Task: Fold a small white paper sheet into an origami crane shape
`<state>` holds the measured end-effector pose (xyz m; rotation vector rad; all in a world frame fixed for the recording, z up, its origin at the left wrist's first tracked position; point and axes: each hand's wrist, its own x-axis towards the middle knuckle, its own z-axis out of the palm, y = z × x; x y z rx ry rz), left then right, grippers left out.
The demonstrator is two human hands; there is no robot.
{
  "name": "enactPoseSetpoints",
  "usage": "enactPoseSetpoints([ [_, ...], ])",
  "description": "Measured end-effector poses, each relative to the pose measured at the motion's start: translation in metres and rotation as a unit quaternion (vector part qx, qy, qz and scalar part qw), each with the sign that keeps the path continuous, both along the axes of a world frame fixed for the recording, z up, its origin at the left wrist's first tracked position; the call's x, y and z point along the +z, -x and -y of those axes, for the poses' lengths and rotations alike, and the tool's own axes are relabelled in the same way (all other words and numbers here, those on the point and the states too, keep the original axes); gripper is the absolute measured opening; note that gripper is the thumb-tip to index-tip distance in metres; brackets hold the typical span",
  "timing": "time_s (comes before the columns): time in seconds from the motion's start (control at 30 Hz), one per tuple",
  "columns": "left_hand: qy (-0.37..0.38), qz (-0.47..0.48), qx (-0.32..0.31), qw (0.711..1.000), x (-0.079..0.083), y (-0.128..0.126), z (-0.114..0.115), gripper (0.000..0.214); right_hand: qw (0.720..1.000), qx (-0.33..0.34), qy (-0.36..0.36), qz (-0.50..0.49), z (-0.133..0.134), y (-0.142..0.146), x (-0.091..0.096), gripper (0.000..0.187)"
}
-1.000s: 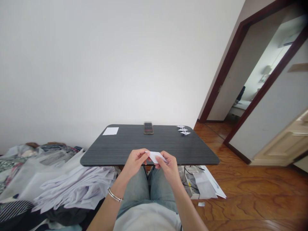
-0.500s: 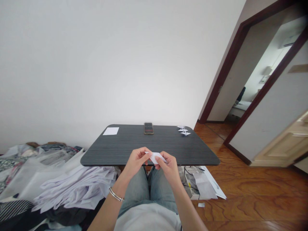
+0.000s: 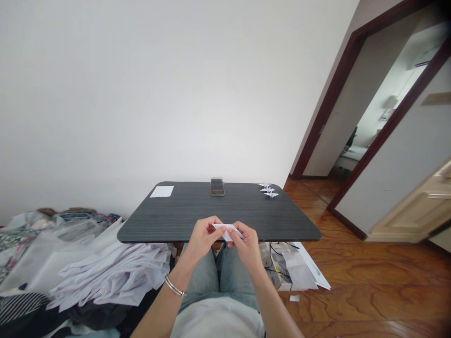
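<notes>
A small folded white paper piece (image 3: pixel 227 230) is held between both hands just above the near edge of a dark grey table (image 3: pixel 176 216). My left hand (image 3: pixel 201 238), with a silver bracelet on its wrist, pinches the paper's left end. My right hand (image 3: pixel 246 244) pinches the right end with thumb and fingers closed on it. Both hands hover over my lap, touching each other at the paper.
On the table's far side lie a white sheet (image 3: pixel 162 191), a phone (image 3: pixel 217 187) and three small folded paper figures (image 3: pixel 269 190). Crumpled papers and bags (image 3: pixel 105 272) pile up at left. Papers and cables (image 3: pixel 296 272) lie on the wooden floor at right, near an open doorway (image 3: pixel 373 131).
Both hands have drawn slightly closer together on the paper piece, the left moving a little right. The paper now looks flatter and more covered by the fingers.
</notes>
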<state>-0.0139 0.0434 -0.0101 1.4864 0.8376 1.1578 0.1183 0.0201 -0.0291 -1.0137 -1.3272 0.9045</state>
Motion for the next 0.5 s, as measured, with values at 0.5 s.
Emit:
enactPoseSetpoints([
  [0.5, 0.027, 0.025, 0.012, 0.999, 0.0061, 0.0004, 0.0012, 0.028, 0.998, 0.032, -0.014, -0.061, 0.0001, -0.0030, -0.0010, 0.024],
])
